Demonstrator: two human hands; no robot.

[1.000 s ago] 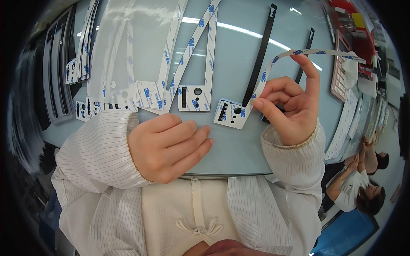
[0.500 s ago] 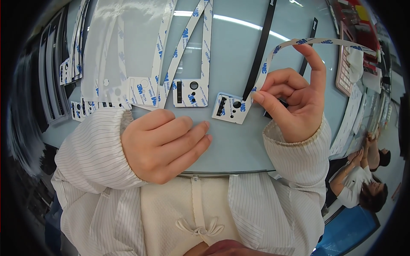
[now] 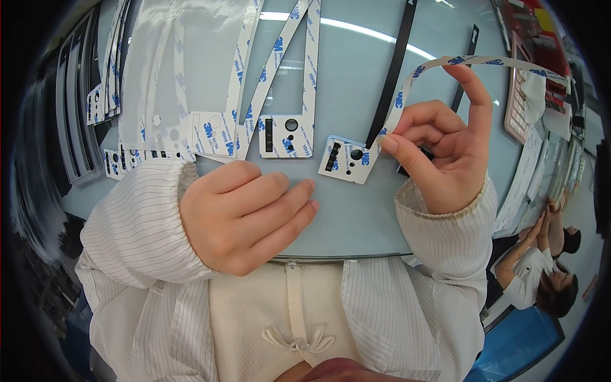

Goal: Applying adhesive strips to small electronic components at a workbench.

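My right hand [image 3: 445,143] pinches a thin white strip printed in blue [image 3: 398,102] between thumb and forefinger. The strip arches up from the pinch and bends over to the right, passing by a raised finger. Just left of that thumb lies a small white adhesive-backed plate with cut-out holes [image 3: 344,170], slightly tilted. A long black band [image 3: 389,79] runs from it toward the far edge. My left hand [image 3: 245,216] hangs loosely curled near the front edge, nothing visible in it; its thumb and palm are hidden. Beyond its fingers lies a similar white plate with long legs [image 3: 305,145].
Clear plastic film [image 3: 153,70] covers more blue-printed pieces on the left, with stacked dark panels [image 3: 79,114] beyond. Another black band [image 3: 463,83] lies behind my right hand. A pink calculator or keypad [image 3: 517,95] and papers [image 3: 525,178] sit at right. People [image 3: 534,267] work farther right.
My right hand and the pinched strip have shifted slightly right. The plates also appear a little farther right in the picture. My left hand has hardly moved.
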